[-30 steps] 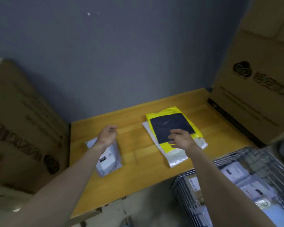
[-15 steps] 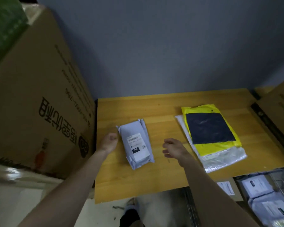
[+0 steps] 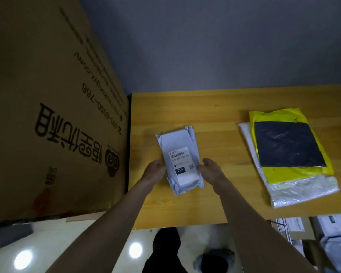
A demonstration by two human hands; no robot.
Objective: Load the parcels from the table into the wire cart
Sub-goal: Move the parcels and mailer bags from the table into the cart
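A small white parcel (image 3: pixel 178 146) with a barcode label marked 010 lies on the wooden table (image 3: pixel 215 107). My left hand (image 3: pixel 155 171) grips its left edge and my right hand (image 3: pixel 210 170) grips its right edge, fingers curled round the sides. To the right lies a stack: a black flat parcel (image 3: pixel 287 143) on a yellow bag (image 3: pixel 295 174) on a silvery bag (image 3: pixel 303 191). A corner of the wire cart (image 3: pixel 282 228) shows at the bottom right with parcels (image 3: pixel 335 227) inside.
A large cardboard box (image 3: pixel 47 107) with printed lettering stands against the table's left edge. A grey wall rises behind the table. My legs and shoes (image 3: pixel 215 261) stand on a glossy floor below the front edge.
My right hand left the black parcel and moved left to the white parcel. Both hands have closed in on its two sides. The view turned left, away from the cart.
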